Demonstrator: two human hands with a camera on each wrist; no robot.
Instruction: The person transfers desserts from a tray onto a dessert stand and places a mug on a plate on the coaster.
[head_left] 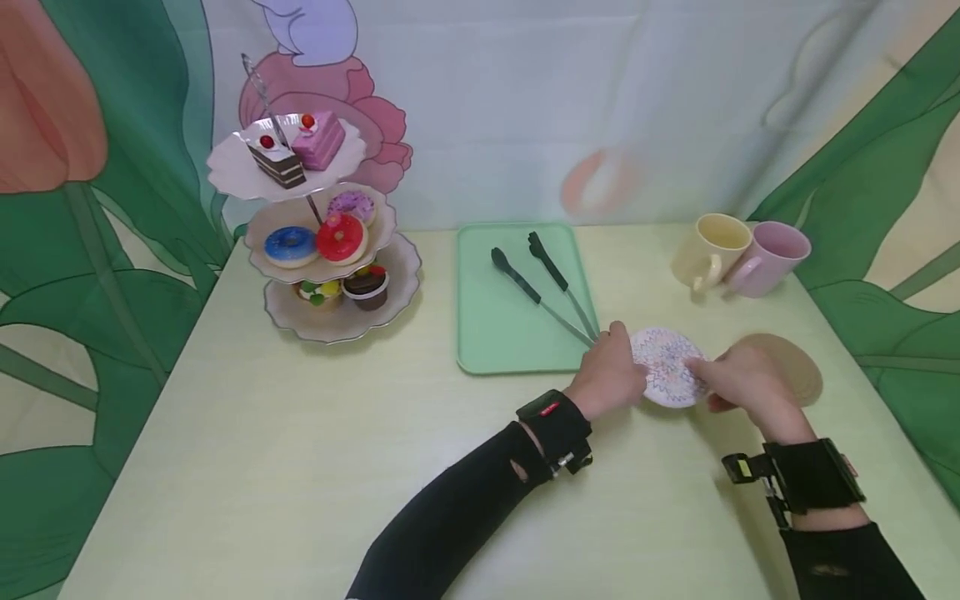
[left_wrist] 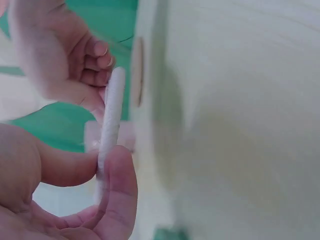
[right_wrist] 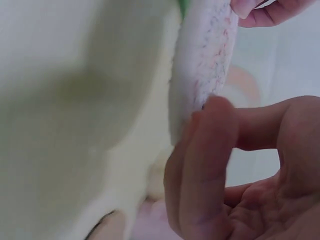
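Note:
A round white coaster with multicoloured speckles is held level above the table between both hands. My left hand pinches its left edge between thumb and fingers, as the left wrist view also shows on the coaster's rim. On the opposite edge, my right hand pinches it, with curled fingers under the speckled coaster in the right wrist view. Just behind the right hand a tan round mat lies on the table, partly covered by that hand.
A green tray bears black-and-metal tongs, their near ends by the left hand. At the back right stand a yellow mug and a pink mug. A three-tier stand with cakes and doughnuts is at the left.

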